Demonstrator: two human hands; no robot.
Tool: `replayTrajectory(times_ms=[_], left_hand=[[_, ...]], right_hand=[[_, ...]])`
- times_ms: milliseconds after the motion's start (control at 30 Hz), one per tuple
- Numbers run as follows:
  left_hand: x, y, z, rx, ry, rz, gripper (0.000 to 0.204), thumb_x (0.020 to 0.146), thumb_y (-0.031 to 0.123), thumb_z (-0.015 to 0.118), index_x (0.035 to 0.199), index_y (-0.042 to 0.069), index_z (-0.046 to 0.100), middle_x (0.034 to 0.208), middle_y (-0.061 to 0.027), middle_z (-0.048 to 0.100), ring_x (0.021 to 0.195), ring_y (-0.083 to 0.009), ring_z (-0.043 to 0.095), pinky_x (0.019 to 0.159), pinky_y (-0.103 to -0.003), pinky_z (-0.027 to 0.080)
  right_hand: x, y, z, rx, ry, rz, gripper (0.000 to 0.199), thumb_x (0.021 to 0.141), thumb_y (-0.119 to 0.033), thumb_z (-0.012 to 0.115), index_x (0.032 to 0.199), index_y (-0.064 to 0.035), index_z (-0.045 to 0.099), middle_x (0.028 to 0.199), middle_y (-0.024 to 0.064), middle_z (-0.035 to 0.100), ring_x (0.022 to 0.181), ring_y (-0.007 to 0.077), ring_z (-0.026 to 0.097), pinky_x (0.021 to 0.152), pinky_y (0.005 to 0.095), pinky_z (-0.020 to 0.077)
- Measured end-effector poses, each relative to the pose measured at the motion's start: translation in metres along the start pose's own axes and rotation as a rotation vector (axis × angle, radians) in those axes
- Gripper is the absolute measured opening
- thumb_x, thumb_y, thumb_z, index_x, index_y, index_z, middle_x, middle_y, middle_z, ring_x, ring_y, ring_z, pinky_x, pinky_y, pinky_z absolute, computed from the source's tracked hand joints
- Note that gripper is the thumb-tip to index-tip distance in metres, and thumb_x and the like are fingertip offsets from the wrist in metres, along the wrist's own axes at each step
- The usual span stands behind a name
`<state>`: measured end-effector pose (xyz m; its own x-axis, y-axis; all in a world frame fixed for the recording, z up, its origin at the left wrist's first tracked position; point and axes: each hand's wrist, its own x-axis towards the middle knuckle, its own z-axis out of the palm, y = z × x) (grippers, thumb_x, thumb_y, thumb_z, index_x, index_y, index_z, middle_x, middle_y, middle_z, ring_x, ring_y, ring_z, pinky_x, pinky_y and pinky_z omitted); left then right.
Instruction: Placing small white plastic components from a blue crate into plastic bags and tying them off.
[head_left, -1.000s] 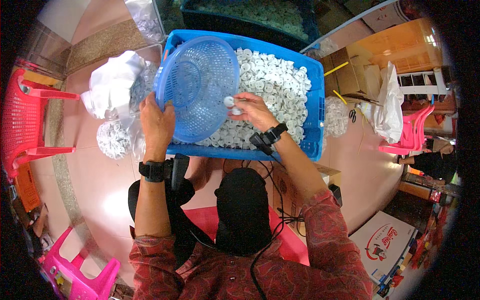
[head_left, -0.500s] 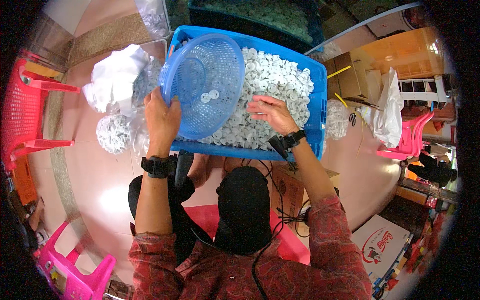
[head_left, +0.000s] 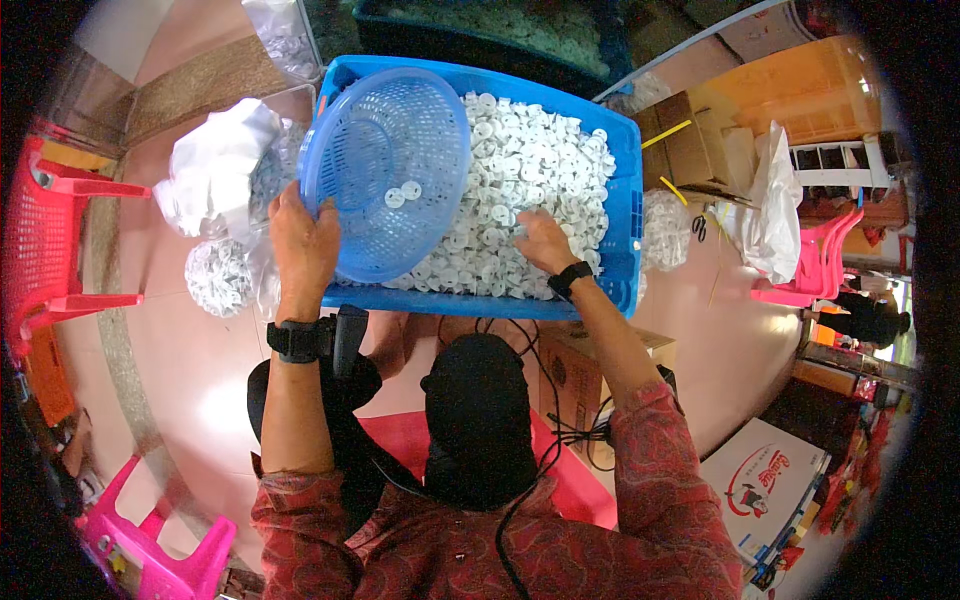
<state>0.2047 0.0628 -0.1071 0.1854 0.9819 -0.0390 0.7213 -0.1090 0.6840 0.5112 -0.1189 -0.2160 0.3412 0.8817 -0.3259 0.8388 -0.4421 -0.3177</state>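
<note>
My left hand [head_left: 303, 240] grips the near-left rim of a round blue plastic colander [head_left: 400, 120], its thumb over the edge. The colander leans tilted in the left part of a big blue tub [head_left: 500, 78]. A couple of small white round plastic pieces [head_left: 403, 194] lie inside the colander. Many more white plastic pieces [head_left: 540, 150] fill the rest of the tub. Over this heap, right of the colander, my right hand [head_left: 545, 243] has its fingers curled in and pointing down at the pieces. What those fingers hold, if anything, is hidden.
Bags of white pieces [head_left: 218, 278] and a white bag [head_left: 215, 165] stand left of the tub. To its right are another filled bag [head_left: 665, 232], a cardboard box [head_left: 685, 145] and black scissors [head_left: 699, 228]. Pink chairs [head_left: 75, 240] stand around. A black cable [head_left: 545, 380] hangs near my right arm.
My right hand has turned and lowered onto the pieces, and its spread fingers have curled in. The left hand keeps its hold on the colander. The whole view has shifted slightly.
</note>
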Motion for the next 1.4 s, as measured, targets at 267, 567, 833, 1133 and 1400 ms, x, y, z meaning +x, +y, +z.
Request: replayTrajectory(times_ms=[267, 567, 833, 1133, 1400], left_hand=[[-0.001, 0.004, -0.001, 0.001, -0.008, 0.005, 0.047, 0.081, 0.013, 0.060, 0.120, -0.012, 0.051, 0.114, -0.0323, 0.055, 0.108, -0.0450, 0.053, 0.093, -0.047, 0.044], [-0.002, 0.008, -0.002, -0.006, -0.018, 0.013, 0.049, 0.081, 0.012, 0.059, 0.121, -0.014, 0.049, 0.117, -0.0328, 0.054, 0.113, -0.0453, 0.050, 0.096, -0.047, 0.042], [-0.002, -0.004, 0.007, 0.033, 0.088, 0.044, 0.043, 0.082, 0.016, 0.063, 0.117, -0.006, 0.055, 0.104, -0.0278, 0.060, 0.103, -0.0429, 0.056, 0.090, -0.047, 0.045], [-0.001, 0.005, 0.000, -0.013, -0.019, 0.028, 0.050, 0.081, 0.011, 0.059, 0.121, -0.016, 0.048, 0.115, -0.0363, 0.053, 0.111, -0.0468, 0.052, 0.095, -0.048, 0.042], [-0.002, 0.005, -0.002, 0.005, -0.021, 0.045, 0.049, 0.081, 0.011, 0.058, 0.121, -0.016, 0.048, 0.115, -0.0345, 0.054, 0.111, -0.0462, 0.052, 0.095, -0.048, 0.043]], right_hand=[[0.014, -0.026, 0.013, -0.050, 0.045, -0.173, 0.048, 0.071, -0.015, 0.071, 0.115, -0.0047, 0.054, 0.116, 0.0186, 0.049, 0.109, 0.0374, 0.050, 0.090, 0.0455, 0.0457], [0.009, -0.029, 0.017, -0.069, 0.123, -0.190, 0.050, 0.066, -0.012, 0.077, 0.111, -0.0035, 0.056, 0.116, 0.0151, 0.047, 0.105, 0.0378, 0.048, 0.088, 0.0447, 0.0461], [0.010, -0.034, 0.015, -0.075, 0.118, -0.203, 0.040, 0.066, -0.009, 0.072, 0.102, -0.0041, 0.058, 0.104, 0.0149, 0.051, 0.101, 0.0363, 0.050, 0.085, 0.0463, 0.0451], [0.007, -0.030, 0.021, -0.038, 0.109, -0.216, 0.028, 0.068, -0.009, 0.067, 0.094, -0.0050, 0.058, 0.098, 0.0164, 0.050, 0.100, 0.0366, 0.051, 0.084, 0.0460, 0.0458], [0.003, -0.021, 0.023, 0.009, 0.077, -0.259, 0.021, 0.069, -0.008, 0.065, 0.088, -0.0061, 0.057, 0.101, 0.0154, 0.051, 0.100, 0.0361, 0.051, 0.080, 0.0463, 0.0461]])
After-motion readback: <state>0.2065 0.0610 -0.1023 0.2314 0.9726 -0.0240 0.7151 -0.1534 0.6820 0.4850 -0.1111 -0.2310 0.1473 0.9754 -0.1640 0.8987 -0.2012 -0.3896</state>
